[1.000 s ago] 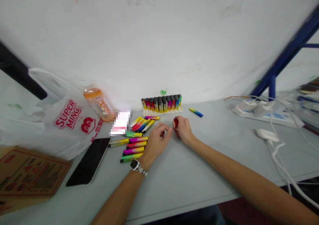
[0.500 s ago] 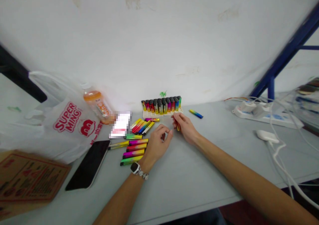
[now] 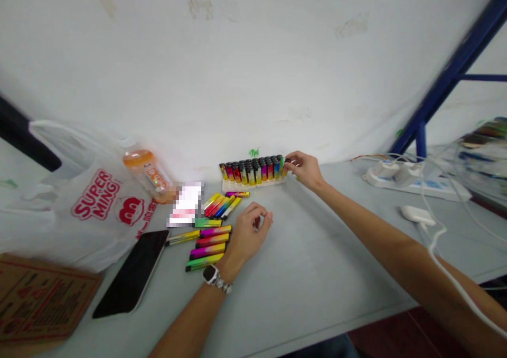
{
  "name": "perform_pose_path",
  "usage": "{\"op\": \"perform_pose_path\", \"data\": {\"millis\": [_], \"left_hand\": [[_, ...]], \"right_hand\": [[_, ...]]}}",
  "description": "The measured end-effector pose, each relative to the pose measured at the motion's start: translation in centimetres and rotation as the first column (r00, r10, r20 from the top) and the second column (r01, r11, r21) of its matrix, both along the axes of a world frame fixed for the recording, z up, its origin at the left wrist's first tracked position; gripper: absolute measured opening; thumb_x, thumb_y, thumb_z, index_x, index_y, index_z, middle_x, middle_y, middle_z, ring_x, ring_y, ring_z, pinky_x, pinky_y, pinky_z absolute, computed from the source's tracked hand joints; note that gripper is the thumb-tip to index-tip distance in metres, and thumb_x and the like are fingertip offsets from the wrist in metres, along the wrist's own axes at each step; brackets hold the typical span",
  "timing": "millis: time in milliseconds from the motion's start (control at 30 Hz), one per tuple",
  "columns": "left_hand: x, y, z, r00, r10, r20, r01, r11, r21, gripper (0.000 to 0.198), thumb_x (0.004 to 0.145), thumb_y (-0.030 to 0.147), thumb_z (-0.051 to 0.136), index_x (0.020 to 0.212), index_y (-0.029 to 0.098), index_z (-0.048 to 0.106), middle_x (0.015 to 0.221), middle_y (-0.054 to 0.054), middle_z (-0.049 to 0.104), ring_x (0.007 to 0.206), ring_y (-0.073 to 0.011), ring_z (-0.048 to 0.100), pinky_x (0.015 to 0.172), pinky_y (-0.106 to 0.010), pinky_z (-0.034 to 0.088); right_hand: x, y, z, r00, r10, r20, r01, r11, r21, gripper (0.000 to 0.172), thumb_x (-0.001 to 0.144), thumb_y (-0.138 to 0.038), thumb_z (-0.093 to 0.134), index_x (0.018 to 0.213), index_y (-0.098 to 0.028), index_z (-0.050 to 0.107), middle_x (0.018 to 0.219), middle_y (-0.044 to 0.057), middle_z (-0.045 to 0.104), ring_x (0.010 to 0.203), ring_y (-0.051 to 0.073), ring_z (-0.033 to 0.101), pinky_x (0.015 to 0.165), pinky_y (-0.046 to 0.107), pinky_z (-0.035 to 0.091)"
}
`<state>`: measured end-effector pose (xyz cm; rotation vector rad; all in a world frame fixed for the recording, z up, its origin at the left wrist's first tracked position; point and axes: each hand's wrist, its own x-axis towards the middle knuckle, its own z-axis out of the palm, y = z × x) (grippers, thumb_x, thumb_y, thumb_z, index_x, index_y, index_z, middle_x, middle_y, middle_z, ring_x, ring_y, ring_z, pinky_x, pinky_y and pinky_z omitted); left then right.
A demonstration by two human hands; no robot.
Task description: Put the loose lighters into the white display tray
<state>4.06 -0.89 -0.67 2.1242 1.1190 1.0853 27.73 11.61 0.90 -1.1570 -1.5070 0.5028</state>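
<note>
Several black-topped, colourful lighters (image 3: 258, 173) stand upright in rows in a white rack (image 3: 253, 186) by the wall. At the rack's right end, my right hand (image 3: 304, 169) pinches a black-topped lighter (image 3: 288, 160), most of it hidden by the fingers. My left hand (image 3: 252, 230) rests on the table with curled fingers; something small and reddish shows inside it, too hidden to name. Left of that hand several loose lighters (image 3: 209, 241) lie in a column, and a further group (image 3: 222, 205) lies behind them.
A black phone (image 3: 132, 273), a paper card (image 3: 186, 205), an orange drink bottle (image 3: 148, 170), a plastic bag (image 3: 103, 226) and a cardboard box (image 3: 43, 300) occupy the left. On the right are a power strip (image 3: 420, 185), a white charger case (image 3: 418, 215) and cables.
My right hand has moved up and back to the rack's right end with the lighter. The blue-yellow lighter on the table right of the rack no longer shows. My left hand has barely moved.
</note>
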Motion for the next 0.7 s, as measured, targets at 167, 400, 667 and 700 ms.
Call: {"op": "perform_pose_path", "data": {"millis": [167,400,667,700], "left_hand": [[0.1,0.2,-0.1,1.0,0.002,0.002,-0.002,1.0,-0.015,0.027,0.093,0.033,0.053,0.072,0.019,0.06,0.077,-0.001,0.055,0.063,-0.0119,0.048,0.059,-0.026,0.038],[0.3,0.1,-0.2,1.0,-0.004,-0.008,0.004,1.0,-0.023,0.028,0.094,0.033,0.052,0.072,0.019,0.06,0.077,-0.001,0.055,0.063,-0.0116,0.048,0.06,-0.027,0.038],[0.3,0.3,-0.3,1.0,-0.001,-0.012,0.001,1.0,-0.014,0.029,0.094,0.034,0.052,0.071,0.018,0.059,0.077,-0.001,0.055,0.062,-0.0114,0.048,0.058,-0.026,0.039],[0.3,0.4,-0.3,1.0,-0.003,-0.011,0.003,1.0,-0.017,0.029,0.094,0.034,0.052,0.071,0.019,0.06,0.077,-0.001,0.055,0.062,-0.0113,0.048,0.058,-0.026,0.039]], "right_hand": [[0.0,1.4,-0.6,0.996,0.042,0.08,-0.043,0.999,0.016,0.02,0.076,-0.03,0.068,0.091,-0.016,0.071,0.075,0.003,0.071,0.066,0.016,0.065,0.065,0.03,0.052],[0.9,2.4,0.2,0.972,0.018,0.235,-0.033,0.997,0.063,0.015,0.079,-0.025,0.067,0.087,-0.016,0.076,0.086,0.007,0.074,0.072,0.017,0.065,0.075,0.034,0.053],[2.0,3.6,0.4,0.912,0.102,0.398,-0.131,0.99,0.046,0.02,0.084,-0.025,0.064,0.096,-0.019,0.079,0.091,0.007,0.071,0.076,0.017,0.063,0.077,0.032,0.052],[1.9,3.4,0.3,0.895,0.075,0.44,-0.109,0.993,0.051,0.023,0.086,-0.026,0.063,0.1,-0.02,0.079,0.093,0.007,0.069,0.076,0.017,0.062,0.078,0.032,0.051]]}}
